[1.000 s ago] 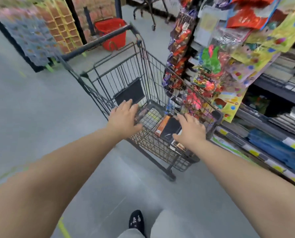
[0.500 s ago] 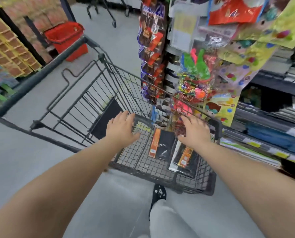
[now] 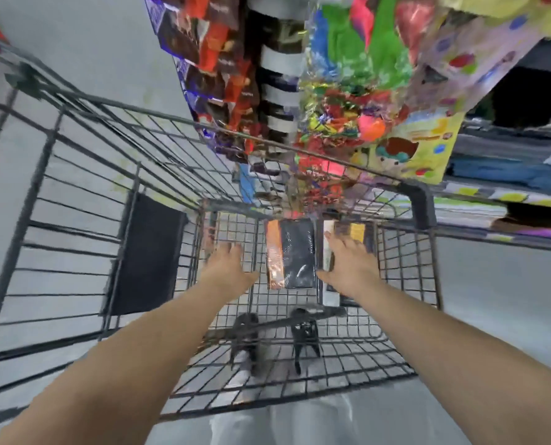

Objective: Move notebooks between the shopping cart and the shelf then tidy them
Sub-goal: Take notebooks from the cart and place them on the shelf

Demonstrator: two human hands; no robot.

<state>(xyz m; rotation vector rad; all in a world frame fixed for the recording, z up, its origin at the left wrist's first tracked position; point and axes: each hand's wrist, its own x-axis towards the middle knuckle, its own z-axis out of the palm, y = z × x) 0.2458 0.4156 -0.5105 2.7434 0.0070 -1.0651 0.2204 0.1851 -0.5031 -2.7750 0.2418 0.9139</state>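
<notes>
I look straight down into a dark wire shopping cart (image 3: 423, 203). A black notebook with an orange spine (image 3: 292, 253) lies flat on the cart's mesh floor. To its right lies a second black notebook with a yellow-orange label (image 3: 356, 232), partly under my right hand (image 3: 348, 263). That hand reaches down over it with fingers spread and straight. My left hand (image 3: 229, 268) hovers open over the mesh, left of the first notebook. The frame is blurred, so whether either hand touches anything is unclear.
Hanging snack bags (image 3: 219, 59) and colourful toy packs (image 3: 341, 123) crowd the cart's far side. Shelves with stacked goods (image 3: 508, 175) run along the right. A black panel (image 3: 149, 252) stands inside the cart at left. Grey floor surrounds the cart.
The view has moved closer and over the cart. Both hands have dropped from the cart's rim down inside the basket, toward the notebooks.
</notes>
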